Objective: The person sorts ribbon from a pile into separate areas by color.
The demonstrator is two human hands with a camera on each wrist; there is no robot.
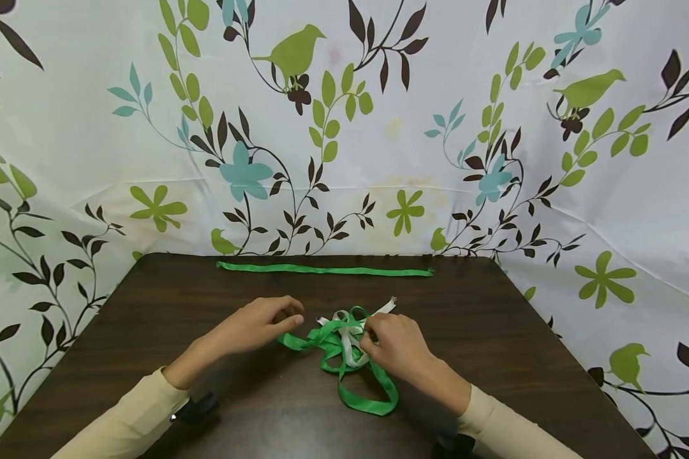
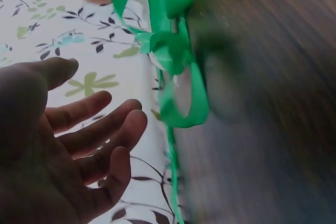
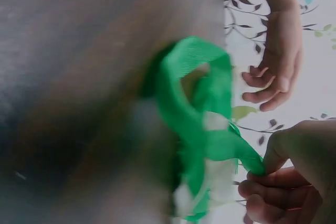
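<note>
The person's left grip [image 1: 261, 326] is hovering, fingers [image 2: 79, 112] loosely bent and spread, palm [image 2: 31, 171] turned inward, while the right grip [image 1: 400, 346] is pinching between thumb [image 3: 283, 149] and forefinger [image 3: 286, 178]. Both pale-sleeved forearms [image 1: 127, 414] are slanting forward and inward.

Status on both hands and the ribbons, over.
Left hand empty; right hand pinches green ribbon. Green ribbon heaped with white ribbon. Straight green strip clear, far side of table.

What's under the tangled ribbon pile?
Dark tabletop, seen through the front green loop. Whatever lies beneath the overlapping strands or behind the right hand is covered; can't tell.
</note>
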